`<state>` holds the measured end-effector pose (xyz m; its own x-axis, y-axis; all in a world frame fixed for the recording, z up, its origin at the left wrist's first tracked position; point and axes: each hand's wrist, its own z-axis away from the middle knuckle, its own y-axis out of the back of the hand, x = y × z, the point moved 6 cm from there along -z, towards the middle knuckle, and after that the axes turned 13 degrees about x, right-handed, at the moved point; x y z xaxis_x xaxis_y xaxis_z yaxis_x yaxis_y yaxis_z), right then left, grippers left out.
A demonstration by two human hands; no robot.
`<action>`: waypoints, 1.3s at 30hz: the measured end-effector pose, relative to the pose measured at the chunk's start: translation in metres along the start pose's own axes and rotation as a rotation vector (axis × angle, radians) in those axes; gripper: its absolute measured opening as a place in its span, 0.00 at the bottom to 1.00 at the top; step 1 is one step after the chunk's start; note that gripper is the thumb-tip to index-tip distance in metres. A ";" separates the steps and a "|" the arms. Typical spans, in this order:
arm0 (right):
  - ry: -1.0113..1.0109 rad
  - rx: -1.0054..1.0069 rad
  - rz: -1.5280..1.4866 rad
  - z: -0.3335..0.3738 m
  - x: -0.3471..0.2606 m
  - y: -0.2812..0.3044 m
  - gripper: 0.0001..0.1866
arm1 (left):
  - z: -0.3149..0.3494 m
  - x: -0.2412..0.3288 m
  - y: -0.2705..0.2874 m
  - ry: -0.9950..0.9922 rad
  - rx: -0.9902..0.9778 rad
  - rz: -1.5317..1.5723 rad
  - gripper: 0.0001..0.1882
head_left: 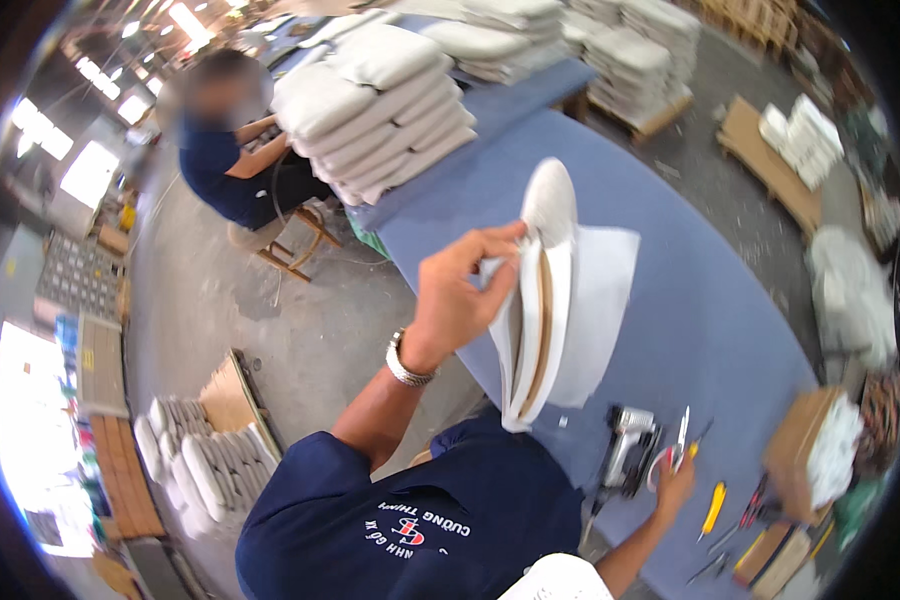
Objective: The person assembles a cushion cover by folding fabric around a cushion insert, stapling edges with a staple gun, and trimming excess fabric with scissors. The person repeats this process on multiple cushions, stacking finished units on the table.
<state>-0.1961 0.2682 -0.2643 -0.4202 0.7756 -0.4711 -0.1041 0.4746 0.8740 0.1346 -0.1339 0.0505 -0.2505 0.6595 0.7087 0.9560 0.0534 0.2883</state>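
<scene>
My left hand (457,297), with a metal watch on its wrist, grips the upper edge of a white upholstered seat pad (542,300). The pad stands on edge on the blue table (710,300), showing a wooden board between its white layers, and a loose flap of white fabric (600,300) hangs on its right. My right hand (675,482) is low at the table's near edge, closed around a pair of scissors (678,440) with red handles and the blades pointing up. A grey staple gun (630,450) lies right beside that hand.
A yellow utility knife (712,508) and small tools lie near a cardboard box (805,450) at the right. Stacked white pads (380,110) fill the table's far end, and more (195,465) lie on the floor at left. Another person (230,160) sits on a stool.
</scene>
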 end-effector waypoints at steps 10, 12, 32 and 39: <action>0.158 -0.383 -1.118 -0.027 -0.277 0.005 0.50 | 0.018 0.009 -0.003 -0.053 0.048 0.015 0.06; 0.226 -0.452 -1.277 -0.022 -0.312 -0.018 0.47 | 0.021 0.015 -0.004 -0.046 0.045 0.080 0.07; -0.063 -0.270 -0.907 0.003 -0.309 -0.022 0.16 | 0.120 -0.142 0.093 0.754 0.399 0.336 0.08; -0.121 -0.420 -1.193 -0.031 -0.247 -0.037 0.29 | 0.462 -0.269 0.104 1.581 0.122 -0.332 0.05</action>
<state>-0.1162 0.0463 -0.1771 0.2136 0.0030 -0.9769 -0.6454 0.7511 -0.1388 0.3719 0.0406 -0.4077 -0.2619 -0.7781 0.5710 0.8171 0.1360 0.5602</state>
